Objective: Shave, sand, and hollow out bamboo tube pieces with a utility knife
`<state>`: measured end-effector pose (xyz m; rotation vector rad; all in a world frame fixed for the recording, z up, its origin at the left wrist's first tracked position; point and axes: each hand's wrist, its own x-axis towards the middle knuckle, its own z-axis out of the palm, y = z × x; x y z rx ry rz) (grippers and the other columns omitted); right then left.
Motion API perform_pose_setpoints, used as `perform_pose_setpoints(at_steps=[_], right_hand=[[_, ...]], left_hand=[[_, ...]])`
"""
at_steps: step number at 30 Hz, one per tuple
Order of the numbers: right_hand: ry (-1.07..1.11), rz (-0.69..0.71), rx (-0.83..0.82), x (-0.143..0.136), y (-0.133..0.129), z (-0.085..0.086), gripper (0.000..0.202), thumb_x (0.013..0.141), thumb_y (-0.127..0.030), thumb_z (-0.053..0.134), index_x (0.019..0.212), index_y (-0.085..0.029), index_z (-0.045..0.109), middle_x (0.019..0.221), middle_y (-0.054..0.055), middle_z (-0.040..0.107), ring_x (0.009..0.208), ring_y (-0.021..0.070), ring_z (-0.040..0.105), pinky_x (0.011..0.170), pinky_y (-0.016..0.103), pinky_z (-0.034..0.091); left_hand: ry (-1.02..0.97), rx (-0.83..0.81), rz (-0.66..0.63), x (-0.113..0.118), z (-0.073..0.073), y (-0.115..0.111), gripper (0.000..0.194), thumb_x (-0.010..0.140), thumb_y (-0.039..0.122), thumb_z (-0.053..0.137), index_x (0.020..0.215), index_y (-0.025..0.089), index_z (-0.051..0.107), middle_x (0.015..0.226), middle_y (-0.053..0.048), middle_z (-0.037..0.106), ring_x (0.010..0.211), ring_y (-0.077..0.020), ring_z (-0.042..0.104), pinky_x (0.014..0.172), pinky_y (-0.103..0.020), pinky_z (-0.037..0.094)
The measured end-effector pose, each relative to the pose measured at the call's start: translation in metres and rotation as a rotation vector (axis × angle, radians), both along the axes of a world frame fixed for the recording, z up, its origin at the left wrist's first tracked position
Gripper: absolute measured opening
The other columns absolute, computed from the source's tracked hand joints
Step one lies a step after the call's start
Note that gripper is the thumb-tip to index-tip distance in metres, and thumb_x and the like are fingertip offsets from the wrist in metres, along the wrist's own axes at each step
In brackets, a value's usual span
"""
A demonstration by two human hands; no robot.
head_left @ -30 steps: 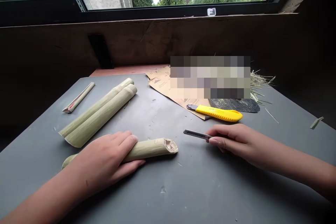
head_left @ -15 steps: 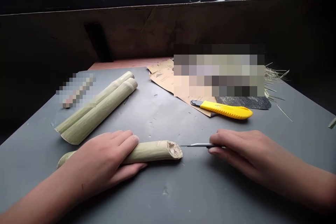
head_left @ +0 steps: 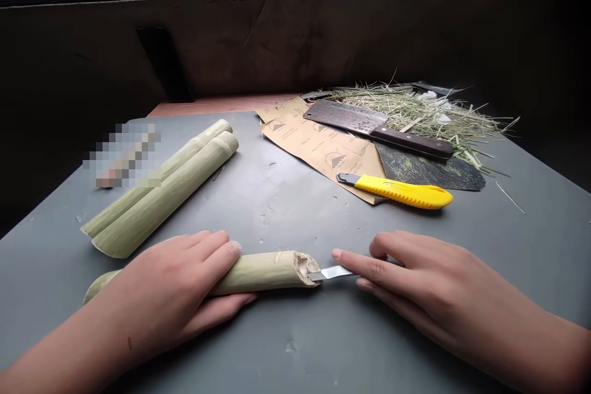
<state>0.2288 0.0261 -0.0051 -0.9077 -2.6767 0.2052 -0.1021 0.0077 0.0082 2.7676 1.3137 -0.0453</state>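
My left hand (head_left: 184,274) is closed over a pale green bamboo piece (head_left: 258,271) and presses it to the grey table. The piece's right end is rough and hollowed. Between the fingers of my right hand (head_left: 406,283) is a slim craft knife (head_left: 337,272), its handle mostly hidden and my index finger stretched along it. The grey blade tip lies at the lower part of the bamboo's open end. Two longer bamboo pieces (head_left: 166,197) rest side by side at the left.
A yellow snap-off cutter (head_left: 401,191) lies beyond my right hand, partly on brown sandpaper sheets (head_left: 318,141). Behind it are a cleaver (head_left: 383,128), a dark sandpaper piece (head_left: 429,170) and a heap of bamboo shavings (head_left: 415,104). A blurred-out object (head_left: 127,160) lies far left.
My right hand has moved left, bringing the knife tip to the bamboo's end. The blade has turned to show its flat side, and my index finger has stretched forward. The view has tilted down slightly.
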Motion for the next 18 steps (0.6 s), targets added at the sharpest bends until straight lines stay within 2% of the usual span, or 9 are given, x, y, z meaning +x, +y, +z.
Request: perform_pose_setpoints(at_steps=[2,6,9,13,18], right_hand=[[-0.028,-0.035,-0.109,-0.003,0.001,0.003,0.030,0.102,-0.033,0.043,0.117,-0.028,0.069,0.074,0.003,0.061,0.058,0.0169,0.053,0.050,0.031,0.035],[-0.153,-0.112,-0.509,-0.010,0.011,0.018,0.027,0.104,-0.037,0.040,0.099,-0.029,0.066,0.085,0.001,0.065,0.069,0.0159,0.059,0.059,0.029,0.039],[-0.224,-0.130,-0.696,-0.018,0.023,0.029,0.027,0.101,-0.043,0.045,0.085,-0.027,0.059,0.080,-0.002,0.065,0.068,0.0154,0.058,0.060,0.028,0.038],[-0.275,-0.114,-0.727,-0.034,0.032,0.036,0.040,0.100,-0.057,0.039,0.081,-0.028,0.060,0.076,-0.003,0.067,0.066,0.0167,0.058,0.058,0.029,0.035],[-0.320,-0.126,-0.609,-0.039,0.027,0.032,0.042,0.103,-0.050,0.035,0.076,-0.025,0.056,0.077,-0.001,0.066,0.071,0.0182,0.059,0.062,0.031,0.034]], left_hand=[[-0.002,0.006,-0.009,0.000,0.000,0.000,0.027,0.097,0.044,0.048,0.083,0.022,0.055,0.074,0.000,0.057,0.060,-0.0171,0.054,0.054,-0.030,0.036],[-0.014,0.031,-0.050,0.002,0.000,0.003,0.026,0.097,0.042,0.049,0.081,0.021,0.053,0.073,0.000,0.056,0.059,-0.0167,0.054,0.053,-0.030,0.036],[-0.018,0.050,-0.076,0.002,0.001,0.004,0.025,0.097,0.040,0.048,0.083,0.021,0.054,0.073,0.000,0.056,0.058,-0.0170,0.054,0.054,-0.031,0.037],[-0.015,0.052,-0.076,0.001,0.000,0.004,0.024,0.096,0.041,0.051,0.084,0.021,0.054,0.074,0.000,0.057,0.059,-0.0169,0.055,0.053,-0.030,0.037],[-0.026,0.053,-0.075,0.001,0.001,0.003,0.023,0.097,0.040,0.050,0.084,0.021,0.052,0.074,0.000,0.056,0.059,-0.0166,0.054,0.054,-0.030,0.036]])
